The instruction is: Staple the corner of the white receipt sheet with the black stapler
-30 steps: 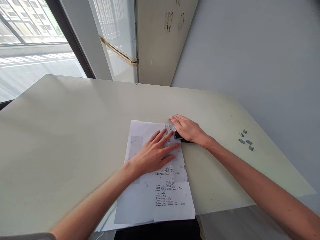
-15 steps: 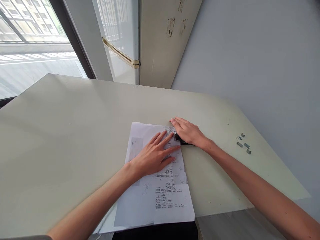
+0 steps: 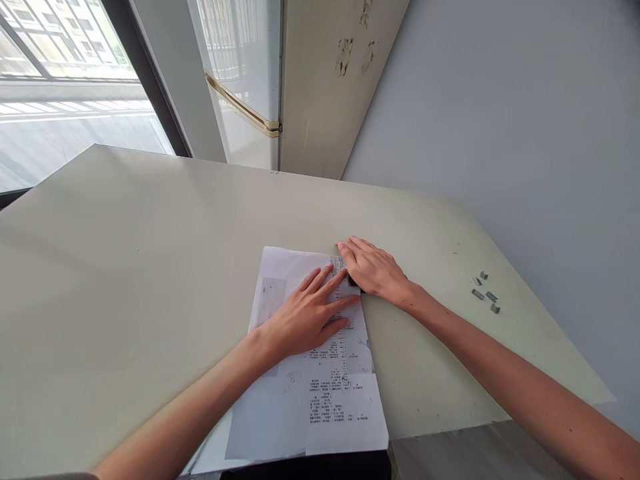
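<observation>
My left hand (image 3: 315,308) lies palm down with spread fingers on a stack of printed paper sheets (image 3: 345,420). The paper lies near the table's front edge, its lower end reaching that edge. At the paper's upper right edge, my right hand (image 3: 375,268) is closed over a black stapler (image 3: 354,280), pressing it from above with the fingers close together. Most of the stapler is hidden under this hand; only a small dark part shows beside the left fingertips. The paper's edge runs in at the stapler's jaw, which the hand covers.
Several small strips of staples (image 3: 484,293) lie on the right of the pale table (image 3: 190,220). Behind the table stand a fridge (image 3: 250,80) with a yellowish handle and a window at the left. A grey wall (image 3: 505,100) borders the right side.
My right hand has shifted slightly left and lies over more of the stapler, so less black shows. My left hand stays on the paper. The view has tilted a little.
</observation>
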Tool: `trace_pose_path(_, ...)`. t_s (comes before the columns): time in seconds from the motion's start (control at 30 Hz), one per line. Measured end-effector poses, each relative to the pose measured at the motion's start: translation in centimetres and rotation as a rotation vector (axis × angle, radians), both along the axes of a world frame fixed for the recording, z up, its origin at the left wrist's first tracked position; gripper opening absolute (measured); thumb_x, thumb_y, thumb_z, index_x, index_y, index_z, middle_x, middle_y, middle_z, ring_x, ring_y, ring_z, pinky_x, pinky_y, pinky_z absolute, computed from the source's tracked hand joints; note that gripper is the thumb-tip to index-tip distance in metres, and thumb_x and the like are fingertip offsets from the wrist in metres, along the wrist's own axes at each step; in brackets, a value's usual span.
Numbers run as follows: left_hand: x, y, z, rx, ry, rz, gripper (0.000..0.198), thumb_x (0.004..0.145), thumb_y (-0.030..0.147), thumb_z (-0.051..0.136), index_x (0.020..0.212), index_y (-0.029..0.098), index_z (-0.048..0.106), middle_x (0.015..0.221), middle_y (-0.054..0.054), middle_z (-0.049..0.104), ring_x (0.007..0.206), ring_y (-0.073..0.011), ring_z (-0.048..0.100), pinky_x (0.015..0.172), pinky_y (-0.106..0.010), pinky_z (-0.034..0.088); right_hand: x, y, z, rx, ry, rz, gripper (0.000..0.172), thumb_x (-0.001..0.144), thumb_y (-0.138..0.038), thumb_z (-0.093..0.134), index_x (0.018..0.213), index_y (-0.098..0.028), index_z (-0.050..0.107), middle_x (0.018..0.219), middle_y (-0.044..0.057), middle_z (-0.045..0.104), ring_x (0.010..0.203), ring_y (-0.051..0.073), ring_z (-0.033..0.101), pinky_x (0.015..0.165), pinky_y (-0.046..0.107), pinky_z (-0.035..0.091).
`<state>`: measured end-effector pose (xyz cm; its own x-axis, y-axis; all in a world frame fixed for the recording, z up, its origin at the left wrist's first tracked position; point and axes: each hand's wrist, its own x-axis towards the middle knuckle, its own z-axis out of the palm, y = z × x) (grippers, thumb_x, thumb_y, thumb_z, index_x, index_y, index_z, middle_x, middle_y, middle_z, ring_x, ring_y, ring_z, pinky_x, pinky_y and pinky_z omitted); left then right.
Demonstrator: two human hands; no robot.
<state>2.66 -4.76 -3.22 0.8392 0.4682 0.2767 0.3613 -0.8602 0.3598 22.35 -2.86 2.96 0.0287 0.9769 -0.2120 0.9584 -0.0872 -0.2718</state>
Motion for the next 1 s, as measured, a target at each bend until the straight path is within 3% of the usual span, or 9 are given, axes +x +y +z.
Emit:
trace_pose_path(0.13,0.0,0.0,0.3,-0.005,0.019,0.005,0.044,0.11,0.046,0.048,0.15,0.03,0.06,0.174,-0.007,0.03,0.162,-0.0337,0.022,0.132,-0.056,0.024,-0.1,0.1,-0.3,-0.006,-0.041,-0.005,0.059,0.112,-0.046,0.015,0.154,-0.029,0.054,0.168,0.007,0.044,0.158,0.027,0.034,0.124,0.052,0.032)
trace_pose_path(0.47,-0.2,0.0,0.7,-0.032,0.029,0.0,0.044,0.11,0.043,0.049,0.15,0.029,0.059,0.173,-0.008,0.033,0.163,-0.0332,0.02,0.132,-0.057,0.025,-0.8,0.1,-0.6,0.006,-0.136,0.005,0.059,0.112,-0.046,0.018,0.162,-0.031,0.047,0.17,0.012,0.04,0.156,0.031,0.036,0.12,0.057,0.035)
trace_pose_path(0.7,-0.3,0.1,1.3,-0.015,0.052,-0.04,0.045,0.11,0.044,0.05,0.15,0.027,0.06,0.176,-0.009,0.024,0.164,-0.0329,0.016,0.132,-0.054,0.024,-1.0,0.3,-1.2,0.008,-0.177,0.021,0.062,0.111,-0.05,0.015,0.163,-0.031,0.043,0.17,0.014,0.037,0.154,0.037,0.036,0.112,0.063,0.04)
trace_pose_path(0.83,-4.0,0.0,1.6,-0.022,0.107,-0.042,0.049,0.11,0.05,0.048,0.154,0.029,0.057,0.176,-0.008,0.024,0.163,-0.0336,0.017,0.132,-0.054,0.025,-1.1,0.3,-1.6,0.011,-0.117,0.022,0.061,0.11,-0.051,0.02,0.161,-0.03,0.044,0.167,0.015,0.04,0.148,0.042,0.04,0.11,0.067,0.041)
trace_pose_path(1.0,-11.1,-1.2,1.0,-0.001,0.117,0.209,0.056,0.11,0.056,0.043,0.159,0.031,0.049,0.175,-0.003,0.024,0.163,-0.0319,0.02,0.132,-0.056,0.025,-0.4,0.0,-1.0,0.047,-0.002,0.05,0.057,0.11,-0.051,0.022,0.147,-0.031,0.06,0.153,0.013,0.058,0.14,0.038,0.052,0.111,0.061,0.044)
